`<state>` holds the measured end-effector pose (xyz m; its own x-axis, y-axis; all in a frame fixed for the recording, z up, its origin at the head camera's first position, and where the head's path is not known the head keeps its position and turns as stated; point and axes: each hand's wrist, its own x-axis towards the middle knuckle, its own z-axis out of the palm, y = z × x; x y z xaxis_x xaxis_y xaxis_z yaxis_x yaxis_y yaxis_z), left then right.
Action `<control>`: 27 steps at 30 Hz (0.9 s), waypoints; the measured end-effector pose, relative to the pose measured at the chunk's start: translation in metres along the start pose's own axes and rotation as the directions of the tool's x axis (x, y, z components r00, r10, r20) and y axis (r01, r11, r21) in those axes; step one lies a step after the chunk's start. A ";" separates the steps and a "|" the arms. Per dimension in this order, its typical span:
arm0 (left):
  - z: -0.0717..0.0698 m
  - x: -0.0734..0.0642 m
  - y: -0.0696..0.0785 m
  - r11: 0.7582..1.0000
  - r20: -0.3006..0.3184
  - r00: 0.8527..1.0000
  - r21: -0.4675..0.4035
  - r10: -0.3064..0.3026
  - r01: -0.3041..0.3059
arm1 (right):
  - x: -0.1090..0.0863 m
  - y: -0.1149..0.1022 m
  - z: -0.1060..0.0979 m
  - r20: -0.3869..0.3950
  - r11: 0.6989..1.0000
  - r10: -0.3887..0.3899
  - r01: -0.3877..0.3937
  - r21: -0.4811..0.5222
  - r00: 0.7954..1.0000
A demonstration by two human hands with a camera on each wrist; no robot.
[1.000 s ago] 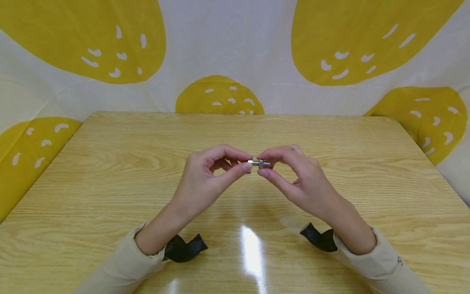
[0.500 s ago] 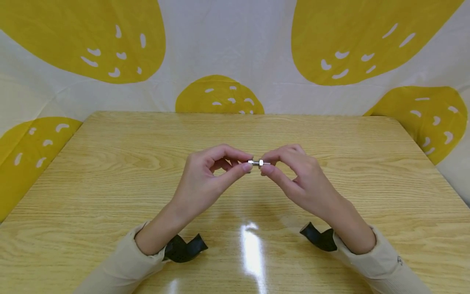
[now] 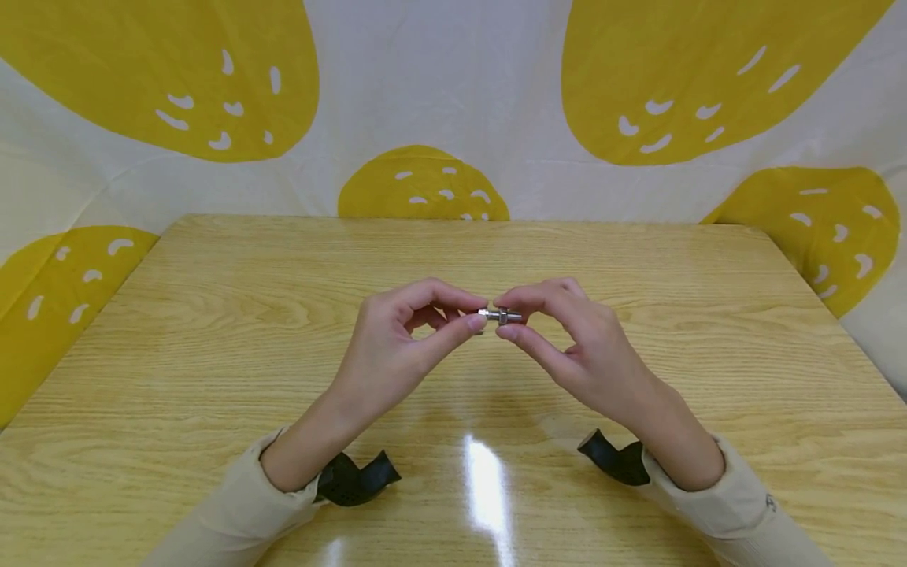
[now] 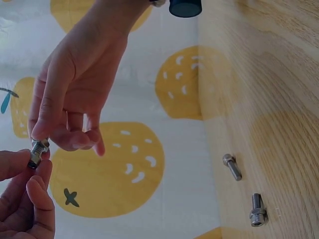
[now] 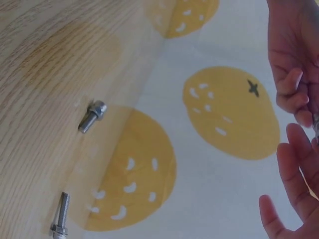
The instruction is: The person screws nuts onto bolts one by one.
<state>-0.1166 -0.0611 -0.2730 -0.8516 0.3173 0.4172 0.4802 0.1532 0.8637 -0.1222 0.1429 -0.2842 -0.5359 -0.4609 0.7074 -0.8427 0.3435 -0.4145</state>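
A small metal bolt [image 3: 492, 315] lies sideways in the air above the middle of the table, its head at the left. My left hand [image 3: 397, 335] pinches the head end between thumb and index finger. On the bolt's shank sits a hex nut [image 3: 504, 316], which my right hand [image 3: 577, 342] pinches between thumb and index fingertip; the threaded end sticks out to the right past it. In the left wrist view, the same nut [image 4: 44, 144] shows under the right thumb. The right wrist view catches only a sliver of the bolt [image 5: 316, 122] at its edge.
Two more bolts with nuts lie on the wooden table [image 3: 248, 378]: one bolt [image 4: 233, 167] and another bolt [image 4: 257, 211], hidden or mostly hidden behind the hands in the head view. A white cloth [image 3: 439, 71] with yellow fruit shapes hangs behind the table.
My right thumb and index finger shifted right off the nut, then came back left onto it. The nut shows a different face. The left hand stayed still.
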 end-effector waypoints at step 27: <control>0.000 0.000 0.000 1.000 0.001 1.000 0.002 0.006 -0.006 | 0.000 0.000 0.002 -0.014 1.000 -0.016 0.016 0.014 1.000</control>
<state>-0.1163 -0.0611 -0.2732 -0.8485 0.3188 0.4225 0.4859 0.1529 0.8605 -0.1220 0.1415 -0.2852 -0.5216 -0.4547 0.7219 -0.8519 0.3247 -0.4110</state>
